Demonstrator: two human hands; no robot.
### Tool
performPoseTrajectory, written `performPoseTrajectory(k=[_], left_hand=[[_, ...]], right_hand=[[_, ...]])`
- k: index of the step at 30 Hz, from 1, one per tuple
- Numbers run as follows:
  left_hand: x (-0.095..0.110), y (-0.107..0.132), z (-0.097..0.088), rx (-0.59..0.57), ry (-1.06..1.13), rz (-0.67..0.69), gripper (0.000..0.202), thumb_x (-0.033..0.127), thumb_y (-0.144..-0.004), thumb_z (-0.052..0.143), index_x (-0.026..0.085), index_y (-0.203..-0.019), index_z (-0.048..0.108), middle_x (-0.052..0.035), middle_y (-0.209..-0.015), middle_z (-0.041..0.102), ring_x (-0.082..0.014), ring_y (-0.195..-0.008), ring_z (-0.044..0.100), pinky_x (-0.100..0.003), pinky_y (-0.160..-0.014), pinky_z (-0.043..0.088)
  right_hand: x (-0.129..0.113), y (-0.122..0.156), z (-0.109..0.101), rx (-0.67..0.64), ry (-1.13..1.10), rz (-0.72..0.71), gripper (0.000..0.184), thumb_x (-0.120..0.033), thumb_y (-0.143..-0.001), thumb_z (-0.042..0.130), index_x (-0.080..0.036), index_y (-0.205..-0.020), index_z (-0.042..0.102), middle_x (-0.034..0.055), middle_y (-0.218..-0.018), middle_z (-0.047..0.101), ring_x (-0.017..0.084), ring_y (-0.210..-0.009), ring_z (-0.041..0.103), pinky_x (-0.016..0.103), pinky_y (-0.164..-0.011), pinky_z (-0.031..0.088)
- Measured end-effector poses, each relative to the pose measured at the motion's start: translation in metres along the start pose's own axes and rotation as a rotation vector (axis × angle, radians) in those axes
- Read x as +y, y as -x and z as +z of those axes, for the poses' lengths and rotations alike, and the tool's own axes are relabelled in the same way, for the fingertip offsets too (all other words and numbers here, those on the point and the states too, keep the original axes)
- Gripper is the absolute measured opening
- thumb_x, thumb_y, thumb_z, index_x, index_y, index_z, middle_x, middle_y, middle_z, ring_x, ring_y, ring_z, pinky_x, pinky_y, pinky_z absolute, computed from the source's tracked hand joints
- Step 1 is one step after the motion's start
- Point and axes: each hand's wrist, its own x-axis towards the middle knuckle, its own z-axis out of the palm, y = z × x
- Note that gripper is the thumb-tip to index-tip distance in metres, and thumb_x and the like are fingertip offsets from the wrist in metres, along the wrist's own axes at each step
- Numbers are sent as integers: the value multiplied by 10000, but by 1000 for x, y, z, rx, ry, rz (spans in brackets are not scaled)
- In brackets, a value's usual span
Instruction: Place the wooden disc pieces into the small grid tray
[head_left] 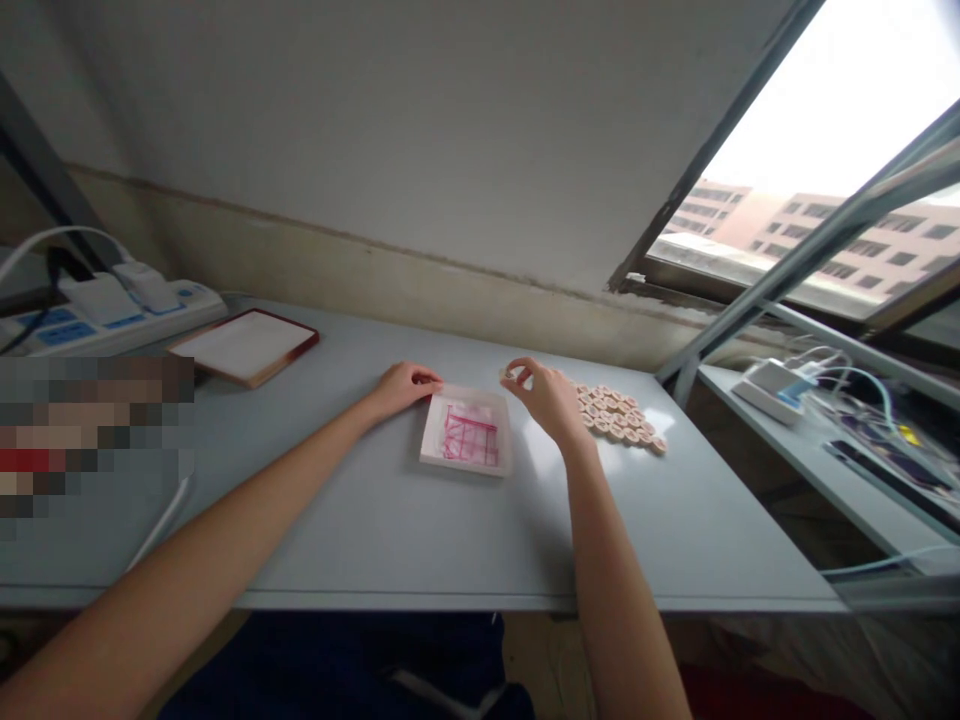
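Observation:
A shallow square box (504,440) with whitish walls sits on the desk in front of me. Inside it lies a clear sheet with pink lines (471,436). My left hand (405,388) is at the box's far left corner, fingers curled and closed on its edge. Raised just beyond the box's right side, my right hand (546,398) pinches a small pale round piece (505,375) between thumb and fingertips. To the right of that hand, many round wooden game pieces (619,415) lie flat in a close group; their markings are too small to read.
The grey desk (360,530) runs along a wall. At the left are a power strip (150,310) with plugs, a white-faced board (251,345) with a brown rim, a white cable (161,520) and a blurred-out patch. A metal frame post (750,300) and cluttered side shelf stand right.

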Motion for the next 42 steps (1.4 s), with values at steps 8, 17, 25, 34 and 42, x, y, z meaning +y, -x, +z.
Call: performPoseTrajectory(k=[8, 17, 25, 34, 42], left_hand=[[7, -1, 0, -94, 16, 105, 373, 424, -740, 456, 135, -834, 674, -33, -788, 674, -162, -730, 573, -236, -671, 411], [26, 10, 7, 65, -295, -18, 423, 494, -783, 374, 189, -784, 668, -17, -710, 651, -153, -669, 545, -243, -629, 337], [31, 15, 10, 33, -373, -12, 351, 526, -698, 499, 258, -866, 653, -15, -752, 640, -188, -741, 551, -283, -705, 334], [27, 16, 13, 34, -403, 16, 282, 434, -732, 495, 270, -921, 626, -25, -811, 627, -209, -816, 531, -323, -754, 335], [31, 18, 20, 108, -430, 62, 261, 400, -774, 459, 284, -935, 628, -31, -1078, 535, -228, -1029, 428, -377, -839, 314]], right_hand=[[-52, 8, 36, -167, -74, -371, 240, -240, -794, 516, -247, -1033, 540, 18, -918, 615, 127, -678, 549, 222, -562, 314], [-7, -1, 5, 29, -90, -122, 233, -244, -804, 467, -241, -1016, 565, 35, -919, 578, 156, -782, 519, 273, -685, 356], [34, 3, 4, 194, 338, 447, 235, -287, -788, 444, -187, -885, 633, 123, -974, 537, 281, -951, 460, 428, -784, 301], [46, 4, 15, -33, 276, 440, 259, -402, -768, 517, -232, -935, 620, 90, -977, 546, 241, -955, 485, 366, -785, 345], [40, 2, 24, 5, 163, 309, 259, -253, -794, 502, -200, -1041, 555, 95, -1034, 489, 194, -931, 507, 272, -772, 365]])
